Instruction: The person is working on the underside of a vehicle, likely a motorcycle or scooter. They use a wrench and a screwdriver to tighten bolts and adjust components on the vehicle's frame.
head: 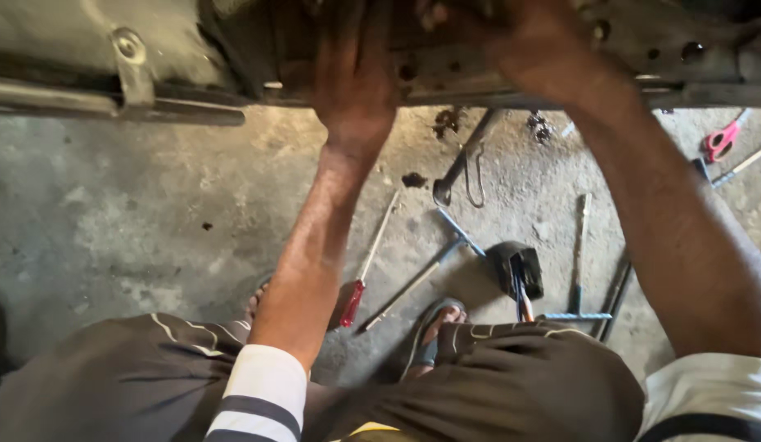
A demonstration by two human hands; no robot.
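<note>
Both hands, left (356, 78) and right (532, 49), press against a rusty, greasy metal frame (446, 69); grip cannot be told. A red-handled screwdriver (366, 270) and hammer (515, 274) lie on the concrete floor (110, 213).

You get soft, even daylight on the concrete floor (110, 221), brightest to its left. Above the floor, the metal frame (479, 74) sits in dim shadow, and your hands there are motion-blurred. Tools on the floor stay fairly sharp; there is no glare.
</note>
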